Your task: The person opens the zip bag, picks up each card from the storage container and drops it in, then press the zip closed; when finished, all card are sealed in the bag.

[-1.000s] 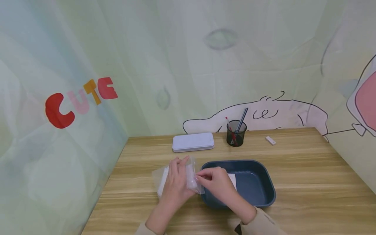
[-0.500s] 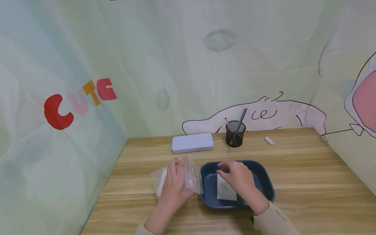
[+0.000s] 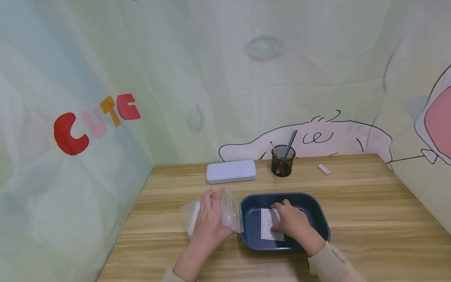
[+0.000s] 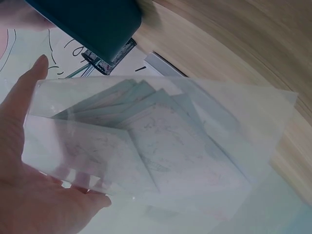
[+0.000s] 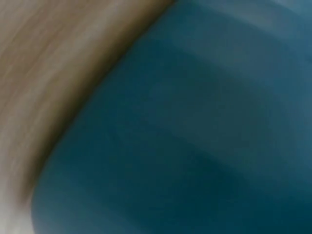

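The left hand reaches forward from the lower edge of the head view and lies on a clear plastic bag on the desk, just left of the tray; its fingers run nearly straight along the bag's top, and the left wrist view shows the palm and thumb spread flat against the film, so the hand is open and presses the bag rather than clasps it; the bag's right flap stands up off the desk beside the tray wall. Through the film several white paper cards show, fanned over one another, with faint line drawings on them.

The right hand comes in from the lower right, beige sleeve at the wrist, and sits down inside the dark blue tray; its fingers bend downward onto a white card lying flat on the tray floor; whether they pinch the card or only rest on it I cannot tell. The card is upright-oblong, with a small faint sketch near its top; it lies left of the tray's middle. The right wrist view is blurred, showing only blue tray wall and wood.
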`<act>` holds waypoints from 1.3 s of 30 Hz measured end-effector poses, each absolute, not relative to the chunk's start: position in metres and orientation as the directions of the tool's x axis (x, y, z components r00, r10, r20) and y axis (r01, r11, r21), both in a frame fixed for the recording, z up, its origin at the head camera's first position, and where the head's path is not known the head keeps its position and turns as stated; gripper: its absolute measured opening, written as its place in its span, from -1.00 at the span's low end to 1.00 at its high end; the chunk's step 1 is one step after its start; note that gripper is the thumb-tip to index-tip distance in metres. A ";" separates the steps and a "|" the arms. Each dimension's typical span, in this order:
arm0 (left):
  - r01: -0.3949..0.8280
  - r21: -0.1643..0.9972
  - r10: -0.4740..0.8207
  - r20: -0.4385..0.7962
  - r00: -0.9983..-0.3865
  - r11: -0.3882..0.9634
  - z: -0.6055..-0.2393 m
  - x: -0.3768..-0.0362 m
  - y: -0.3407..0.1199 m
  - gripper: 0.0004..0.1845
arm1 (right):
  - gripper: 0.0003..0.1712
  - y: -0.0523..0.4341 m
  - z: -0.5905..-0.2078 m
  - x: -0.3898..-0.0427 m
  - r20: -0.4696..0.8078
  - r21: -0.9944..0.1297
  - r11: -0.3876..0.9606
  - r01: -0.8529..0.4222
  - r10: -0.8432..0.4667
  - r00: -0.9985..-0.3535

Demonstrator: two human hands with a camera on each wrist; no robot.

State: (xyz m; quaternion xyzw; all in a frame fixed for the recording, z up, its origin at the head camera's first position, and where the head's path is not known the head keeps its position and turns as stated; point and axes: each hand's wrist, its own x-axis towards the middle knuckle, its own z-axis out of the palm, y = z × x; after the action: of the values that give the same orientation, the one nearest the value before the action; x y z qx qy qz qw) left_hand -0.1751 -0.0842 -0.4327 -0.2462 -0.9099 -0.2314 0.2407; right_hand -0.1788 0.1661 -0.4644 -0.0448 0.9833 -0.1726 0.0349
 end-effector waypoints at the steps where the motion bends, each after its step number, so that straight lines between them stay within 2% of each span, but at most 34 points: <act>1: 0.559 0.304 0.336 0.552 -0.763 0.772 -0.433 -0.175 -0.084 0.31 | -0.27 0.167 -0.466 -0.179 -0.059 -0.339 0.937 -0.078 -0.104 -0.993; 7: 0.563 0.295 0.336 0.562 -0.756 0.772 -0.435 -0.176 -0.085 0.30 | -0.27 0.169 -0.469 -0.182 -0.103 -0.339 0.938 -0.071 -0.111 -0.988; 15: 0.581 0.283 0.342 0.587 -0.734 0.763 -0.435 -0.179 -0.085 0.27 | -0.03 0.171 -0.468 -0.183 -0.190 -0.362 0.932 0.014 -0.059 -0.980; 26: 0.579 0.291 0.349 0.569 -0.744 0.762 -0.435 -0.178 -0.085 0.28 | -0.17 0.171 -0.461 -0.179 -0.188 -0.355 0.931 0.085 0.018 -0.982; 29: 0.577 0.290 0.348 0.568 -0.746 0.764 -0.435 -0.178 -0.085 0.28 | -0.30 0.171 -0.457 -0.179 -0.125 -0.369 0.927 0.065 0.019 -0.992; 35: 0.573 0.290 0.346 0.565 -0.749 0.766 -0.435 -0.178 -0.085 0.28 | -0.82 0.170 -0.440 -0.176 0.034 -0.446 0.894 -0.028 -0.015 -0.999; 39: 0.573 0.290 0.341 0.572 -0.746 0.767 -0.435 -0.177 -0.085 0.27 | -0.95 0.170 -0.426 -0.173 0.093 -0.475 0.877 -0.073 -0.032 -0.995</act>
State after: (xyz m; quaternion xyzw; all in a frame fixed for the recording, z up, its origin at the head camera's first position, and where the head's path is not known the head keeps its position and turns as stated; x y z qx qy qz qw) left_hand -0.1773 -0.0855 -0.4348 -0.2522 -0.9056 -0.2302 0.2516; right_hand -0.1727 0.1705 -0.4259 -0.0273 0.9679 -0.2466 -0.0413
